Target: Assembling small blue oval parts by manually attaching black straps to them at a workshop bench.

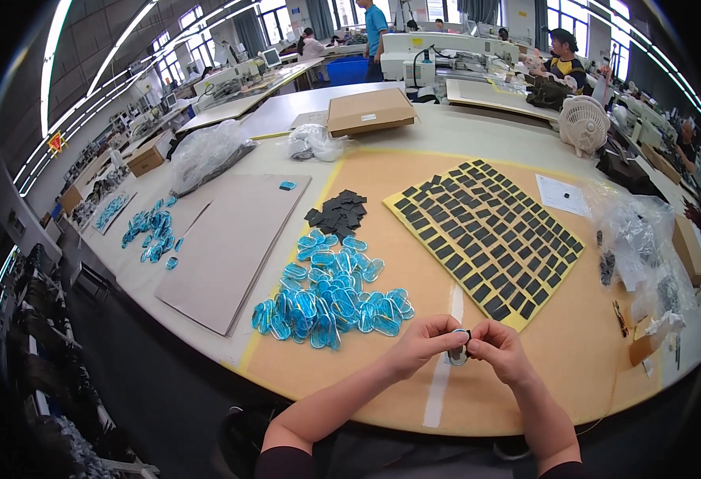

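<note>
Near the front edge of the table, my left hand (433, 343) and my right hand (497, 348) meet, both closed in a pinch. Between them is a small oval patch (458, 355) with a pale rim, held by my left fingers. A small black piece (468, 338) at its upper edge is pinched by my right fingers. To the left lies a heap of blue oval patches (330, 295) with light rims. Behind that heap is a pile of black rectangular pieces (339, 212). A yellow board (518, 321) bearing rows of black rectangles lies beyond my hands.
At left, a grey board (222, 239) carries one blue patch, with more blue patches (154, 230) beside it. Plastic bags (634, 231) and a paper sheet (562, 195) lie right. Farther back are a cardboard box (370, 110), a white fan (583, 125) and several people.
</note>
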`<state>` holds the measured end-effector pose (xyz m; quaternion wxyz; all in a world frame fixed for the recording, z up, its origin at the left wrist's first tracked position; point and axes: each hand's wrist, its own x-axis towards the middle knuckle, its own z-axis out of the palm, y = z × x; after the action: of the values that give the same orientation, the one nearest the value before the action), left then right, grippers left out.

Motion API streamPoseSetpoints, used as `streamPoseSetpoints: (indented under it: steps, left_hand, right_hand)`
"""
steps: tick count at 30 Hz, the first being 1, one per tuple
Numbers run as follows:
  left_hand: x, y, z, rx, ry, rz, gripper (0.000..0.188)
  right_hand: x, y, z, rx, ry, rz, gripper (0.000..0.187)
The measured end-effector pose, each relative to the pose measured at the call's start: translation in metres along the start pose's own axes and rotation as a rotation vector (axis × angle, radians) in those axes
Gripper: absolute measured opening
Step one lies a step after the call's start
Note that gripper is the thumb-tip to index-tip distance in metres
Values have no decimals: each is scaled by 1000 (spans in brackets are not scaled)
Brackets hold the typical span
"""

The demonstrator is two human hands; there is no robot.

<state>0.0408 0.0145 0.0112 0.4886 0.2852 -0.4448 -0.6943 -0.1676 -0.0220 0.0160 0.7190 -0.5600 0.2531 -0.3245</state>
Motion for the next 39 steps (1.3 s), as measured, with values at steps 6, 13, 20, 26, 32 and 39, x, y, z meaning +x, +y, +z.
streamPoseSetpoints:
  steps: [6,13,20,26,32,39]
  left_hand:
    - [4,-8,1,-48,-38,0,17]
    - [7,-3,1,-98,-44,-17,19]
    - [2,-9,-7,-165,-75,-28,20]
    - [10,-10,0,-149,-97,-44,17]
    - [4,-6,-3,-191,-36,-29,11]
    - [11,-7,13,-92,27,22,13]
  right_hand:
    - [-1,-3,2,-39,66,-70,9]
    - [2,-3,-9,-79,100,-69,10]
    - [2,-2,-2,-13,38,-104,10]
    - [-7,-6,-8,-22,41,-125,12]
    - [0,-4,-9,-71,-67,-147,12]
    - [-11,-10,-11,-148,-1,-197,12]
